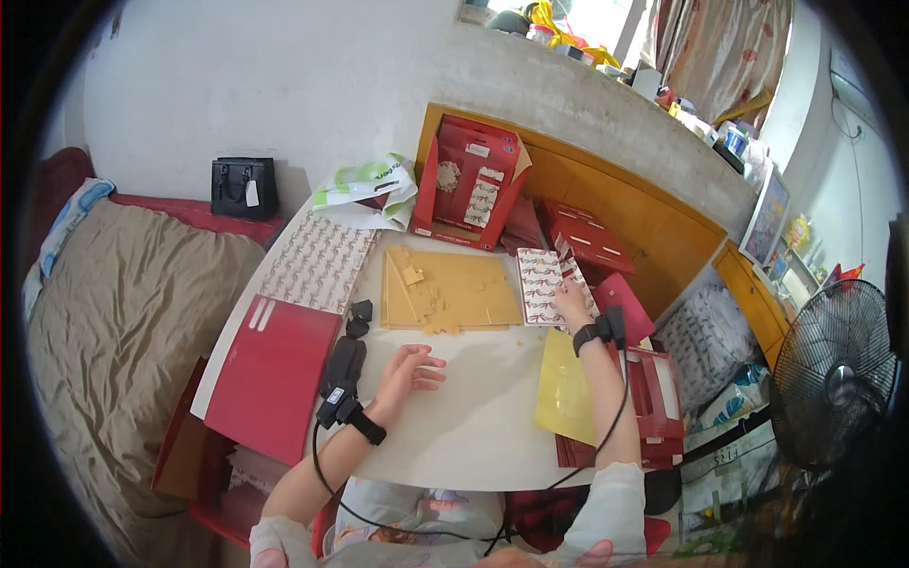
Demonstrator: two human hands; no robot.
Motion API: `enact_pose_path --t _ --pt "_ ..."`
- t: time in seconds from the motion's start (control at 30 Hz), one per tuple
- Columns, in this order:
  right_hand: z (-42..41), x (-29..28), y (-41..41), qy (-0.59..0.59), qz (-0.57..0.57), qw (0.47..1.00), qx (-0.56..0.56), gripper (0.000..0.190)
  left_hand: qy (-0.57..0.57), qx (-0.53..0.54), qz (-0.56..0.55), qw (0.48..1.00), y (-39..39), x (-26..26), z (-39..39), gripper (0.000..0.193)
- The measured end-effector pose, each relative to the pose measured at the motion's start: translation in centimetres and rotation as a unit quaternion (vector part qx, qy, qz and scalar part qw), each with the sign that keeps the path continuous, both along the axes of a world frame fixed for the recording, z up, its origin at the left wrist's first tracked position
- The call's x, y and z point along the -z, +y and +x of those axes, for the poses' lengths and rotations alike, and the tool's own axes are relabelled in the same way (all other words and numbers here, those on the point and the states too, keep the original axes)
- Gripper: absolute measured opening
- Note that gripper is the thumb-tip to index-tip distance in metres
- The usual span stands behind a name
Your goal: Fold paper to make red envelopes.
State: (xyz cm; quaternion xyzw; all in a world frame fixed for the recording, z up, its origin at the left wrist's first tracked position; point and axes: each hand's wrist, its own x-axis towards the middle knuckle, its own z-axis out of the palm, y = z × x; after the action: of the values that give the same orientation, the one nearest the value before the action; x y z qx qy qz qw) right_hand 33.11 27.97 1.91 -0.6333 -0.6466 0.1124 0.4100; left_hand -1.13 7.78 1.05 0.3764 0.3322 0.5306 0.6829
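My left hand [408, 376] is held over the white table [454, 419], fingers loosely spread, with nothing in it. My right hand [574, 305] reaches to the far right of the table. Its fingertips touch bow-patterned card wallets [541, 287], but whether they pinch one cannot be made out. Left of these wallets lie brown kraft sheets [472, 284] with small torn paper pieces [442, 318] scattered on them. A yellow sheet [564, 387] lies partly under my right forearm. Black straps with cabled devices sit on both wrists.
At the back stands a red display box [474, 181] of wallets, beside more red boxes [586, 238]. A red folded card sheet [277, 376] and a patterned sheet [319, 259] cover the left side. A black pouch [344, 366] lies near my left wrist. A fan [838, 373] stands right.
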Motion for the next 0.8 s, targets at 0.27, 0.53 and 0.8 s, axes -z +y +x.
enact_pose_path --t 0.27,0.53,0.8 --pt "-2.2 0.7 1.1 -0.185 -0.007 0.978 0.095 0.018 0.006 -0.007 -0.014 1.000 0.0 0.1 -0.1 0.031" --pt "-2.5 1.8 1.4 -0.239 -0.010 0.969 0.062 0.020 0.003 0.012 -0.005 1.000 0.2 0.0 0.2 0.033" --pt "-4.8 -1.8 -3.3 -0.312 0.037 0.946 0.076 0.025 0.009 0.002 -0.009 1.000 0.0 0.2 0.1 0.032"
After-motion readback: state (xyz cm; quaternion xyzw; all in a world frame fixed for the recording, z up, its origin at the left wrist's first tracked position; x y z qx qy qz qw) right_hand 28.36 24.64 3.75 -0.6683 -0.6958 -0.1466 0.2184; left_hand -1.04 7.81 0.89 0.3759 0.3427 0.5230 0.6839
